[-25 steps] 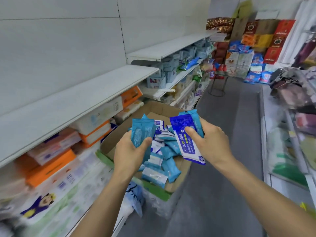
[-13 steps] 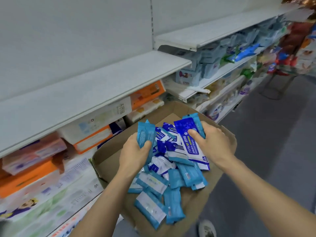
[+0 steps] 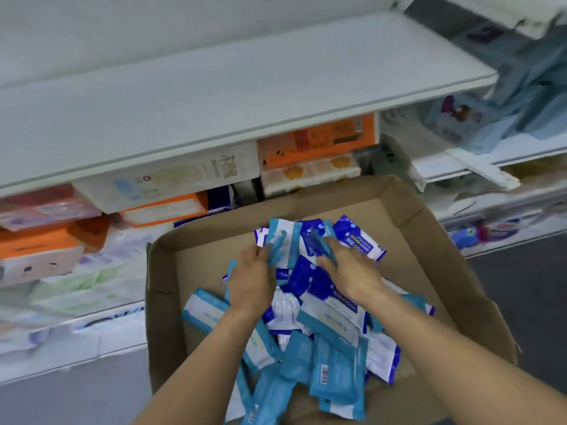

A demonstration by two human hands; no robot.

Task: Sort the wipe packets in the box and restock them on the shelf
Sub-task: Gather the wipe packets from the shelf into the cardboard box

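An open cardboard box (image 3: 162, 305) holds a loose heap of wipe packets, some light blue (image 3: 337, 372) and some dark blue and white (image 3: 310, 280). Both my hands are low over the heap near the box's far side. My left hand (image 3: 251, 280) grips a light blue packet (image 3: 283, 240) that sticks up past its fingers. My right hand (image 3: 352, 271) holds a thin light blue packet (image 3: 322, 243) against a dark blue packet (image 3: 359, 240); motion blur hides the fingertips. The white shelf (image 3: 245, 102) above the box is bare.
Under the white shelf sit orange and white tissue boxes (image 3: 316, 142) and soft packs (image 3: 46, 250). To the right, a lower shelf (image 3: 460, 167) carries blue-grey packs. Grey floor (image 3: 527, 289) lies to the right of the box.
My view has tipped down and moved closer to the box. Both hands have dropped with their packets from above the box onto the heap.
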